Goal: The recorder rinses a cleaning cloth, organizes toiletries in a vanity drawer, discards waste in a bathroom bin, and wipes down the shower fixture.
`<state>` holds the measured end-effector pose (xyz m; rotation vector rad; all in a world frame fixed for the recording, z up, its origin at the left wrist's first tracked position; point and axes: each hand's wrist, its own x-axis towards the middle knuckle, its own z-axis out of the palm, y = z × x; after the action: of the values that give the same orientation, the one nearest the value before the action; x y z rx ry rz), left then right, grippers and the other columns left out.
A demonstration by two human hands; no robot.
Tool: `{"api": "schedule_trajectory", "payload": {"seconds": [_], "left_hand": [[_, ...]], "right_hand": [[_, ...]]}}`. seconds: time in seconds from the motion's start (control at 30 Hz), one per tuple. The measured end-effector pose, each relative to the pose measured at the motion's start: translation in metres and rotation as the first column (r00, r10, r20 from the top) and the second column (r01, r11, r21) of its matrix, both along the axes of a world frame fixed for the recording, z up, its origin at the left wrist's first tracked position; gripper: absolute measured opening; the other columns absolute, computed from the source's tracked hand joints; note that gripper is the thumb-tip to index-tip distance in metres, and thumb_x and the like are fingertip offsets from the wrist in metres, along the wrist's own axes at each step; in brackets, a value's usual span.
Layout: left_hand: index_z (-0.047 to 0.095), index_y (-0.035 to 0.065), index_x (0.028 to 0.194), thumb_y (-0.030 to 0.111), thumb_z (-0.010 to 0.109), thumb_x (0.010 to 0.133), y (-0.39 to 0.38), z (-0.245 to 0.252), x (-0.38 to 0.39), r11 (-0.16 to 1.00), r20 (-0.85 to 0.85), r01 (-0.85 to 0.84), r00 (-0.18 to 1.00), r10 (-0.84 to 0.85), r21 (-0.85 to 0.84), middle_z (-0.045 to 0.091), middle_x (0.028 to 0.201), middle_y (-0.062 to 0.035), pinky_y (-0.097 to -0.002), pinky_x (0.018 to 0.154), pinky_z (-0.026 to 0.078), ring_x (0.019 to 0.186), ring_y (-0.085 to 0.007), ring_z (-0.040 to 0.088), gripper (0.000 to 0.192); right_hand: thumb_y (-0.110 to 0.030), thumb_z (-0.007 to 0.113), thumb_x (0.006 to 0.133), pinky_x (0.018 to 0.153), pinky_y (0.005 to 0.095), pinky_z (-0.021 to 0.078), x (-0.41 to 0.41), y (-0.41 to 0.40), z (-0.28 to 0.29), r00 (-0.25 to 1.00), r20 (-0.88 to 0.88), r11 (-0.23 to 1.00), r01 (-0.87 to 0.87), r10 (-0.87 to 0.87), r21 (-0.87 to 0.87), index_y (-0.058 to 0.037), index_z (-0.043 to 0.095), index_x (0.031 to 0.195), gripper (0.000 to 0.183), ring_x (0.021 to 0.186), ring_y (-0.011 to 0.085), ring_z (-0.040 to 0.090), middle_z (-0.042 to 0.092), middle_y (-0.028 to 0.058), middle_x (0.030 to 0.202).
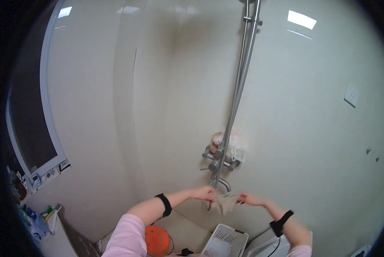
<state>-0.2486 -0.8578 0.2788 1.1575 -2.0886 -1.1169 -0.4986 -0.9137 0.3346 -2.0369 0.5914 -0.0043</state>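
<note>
A piece of beige cloth (225, 204) hangs between my two hands, just below the curved metal spout (224, 184) of the shower mixer. My left hand (207, 194) grips its left edge, close to the shower hose. On the other side my right hand (247, 198) pinches the cloth's right edge with the fingertips. Black bands circle both forearms. Beneath the cloth stands a white plastic basket (245, 237) with some pale material inside.
Metal shower pipes (243, 67) run up the wall, with pink and white mesh puffs (237, 144) at the mixer (215, 165). An orange round object (157, 240) is on the floor. Bottles (36, 225) stand left, below a window (47, 128). A wall socket (351, 94) is right.
</note>
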Motion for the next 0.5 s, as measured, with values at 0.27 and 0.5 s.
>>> {"api": "schedule_trajectory", "payload": {"seconds": [0.27, 0.5], "left_hand": [[0.055, 0.0025, 0.079, 0.024, 0.058, 0.075, -0.038, 0.139, -0.019, 0.996, -0.101, -0.073, 0.993, 0.068, -0.041, 0.057, 0.070, -0.0020, -0.0219, 0.059, 0.043, 0.065, -0.0077, 0.053, 0.022], [0.051, 0.0036, 0.083, 0.021, 0.062, 0.068, -0.071, 0.194, 0.030, 0.921, -0.168, -0.386, 0.906, 0.389, 0.052, 0.050, 0.060, -0.0008, -0.0219, 0.046, 0.038, 0.055, -0.0082, 0.048, 0.026]], "right_hand": [[-0.013, 0.041, 0.081, 0.074, 0.0301, 0.0427, -0.003, -0.017, 0.153, 0.947, -0.091, 0.923, 0.273, -0.307, -0.270, -0.0037, 0.045, 0.105, 0.026, 0.088, 0.0163, 0.052, 0.055, 0.0073, 0.093], [-0.018, 0.042, 0.080, 0.065, 0.0293, 0.0458, 0.075, -0.055, 0.142, 0.795, 0.362, 0.818, 0.560, -0.487, -0.129, 0.0006, 0.046, 0.093, 0.023, 0.072, 0.0158, 0.055, 0.055, 0.0091, 0.082]]}}
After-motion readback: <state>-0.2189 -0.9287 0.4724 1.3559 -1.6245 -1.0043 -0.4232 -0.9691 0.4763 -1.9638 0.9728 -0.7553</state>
